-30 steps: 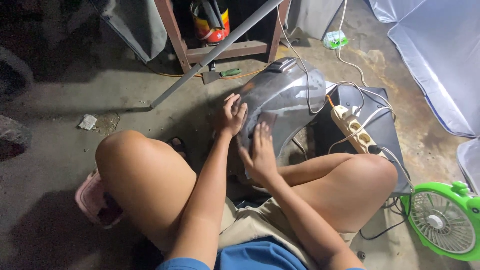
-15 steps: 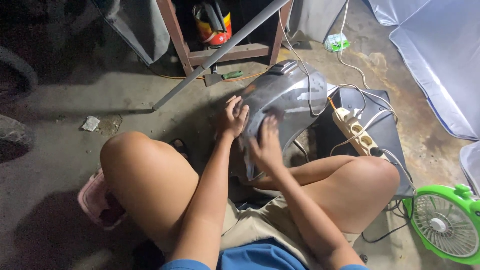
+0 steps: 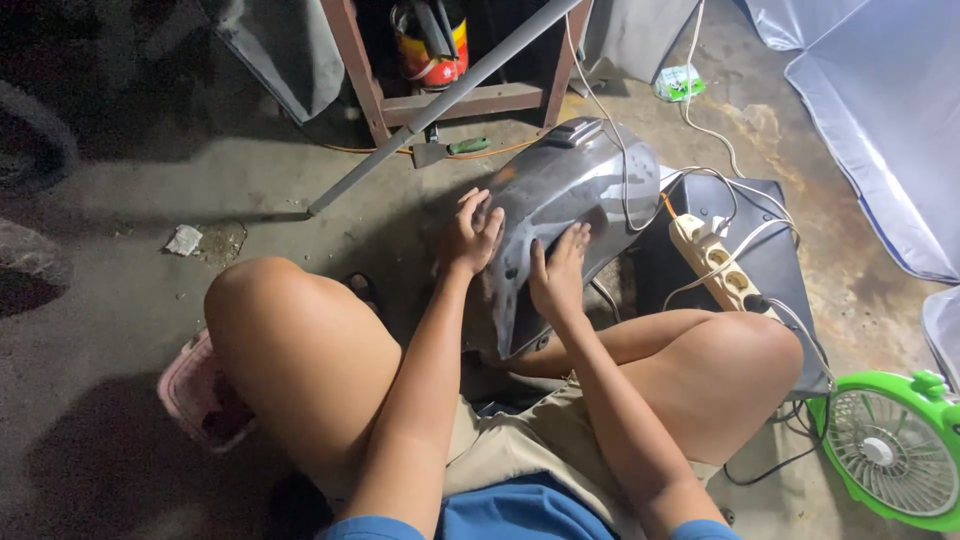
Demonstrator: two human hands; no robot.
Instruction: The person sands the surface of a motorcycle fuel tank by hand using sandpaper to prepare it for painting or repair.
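1. Bare concrete floor [image 3: 150, 330] lies under a seated person.
2. One big, shiny grey curved panel [image 3: 570, 200] stands between the knees.
3. Left hand [image 3: 470, 235] lies flat on its left edge; right hand [image 3: 558, 272] presses flat on its face, gripping nothing.
4. It looks stiff, light and slippery; edges seem best for holding.

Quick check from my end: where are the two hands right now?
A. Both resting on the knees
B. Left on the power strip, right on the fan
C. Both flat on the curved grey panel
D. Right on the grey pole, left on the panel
C: the left hand and the right hand both lie palm-down, fingers spread, on the glossy grey panel, clear of everything else.
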